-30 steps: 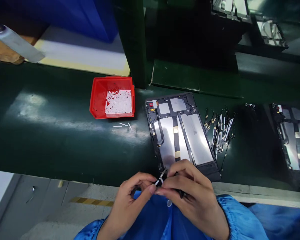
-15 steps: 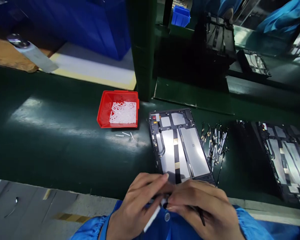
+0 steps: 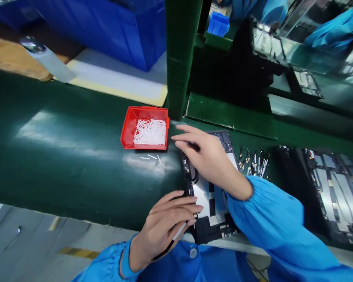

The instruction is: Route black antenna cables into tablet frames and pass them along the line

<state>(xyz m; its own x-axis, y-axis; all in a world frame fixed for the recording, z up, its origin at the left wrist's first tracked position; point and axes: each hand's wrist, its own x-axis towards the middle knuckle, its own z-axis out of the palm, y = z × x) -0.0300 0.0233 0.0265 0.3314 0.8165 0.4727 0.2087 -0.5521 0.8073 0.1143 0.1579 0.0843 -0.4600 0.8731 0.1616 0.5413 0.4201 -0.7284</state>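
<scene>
An opened tablet back (image 3: 204, 196) with silver battery cells lies on the dark green belt (image 3: 70, 156) in front of me. My right hand (image 3: 204, 156) reaches across its upper left corner, fingers stretched toward the red bin (image 3: 129, 125); whether they pinch anything is hidden. My left hand (image 3: 167, 223) rests at the tablet's lower left edge, fingers closed on a thin black and white strip (image 3: 173, 239). A pile of small black and white flex cables (image 3: 254, 162) lies right of the tablet.
The red bin holds several white slips, and three loose white slips (image 3: 151, 158) lie beside it. A second opened tablet (image 3: 332, 192) lies at the right. A green post (image 3: 181, 55) and blue crate (image 3: 111, 27) stand behind. Other people's blue sleeves (image 3: 326, 31) show far back.
My hands were together near the belt's front edge working a small strip. They have parted: the right hand has reached forward over the tablet's top, the left stays low with the strip.
</scene>
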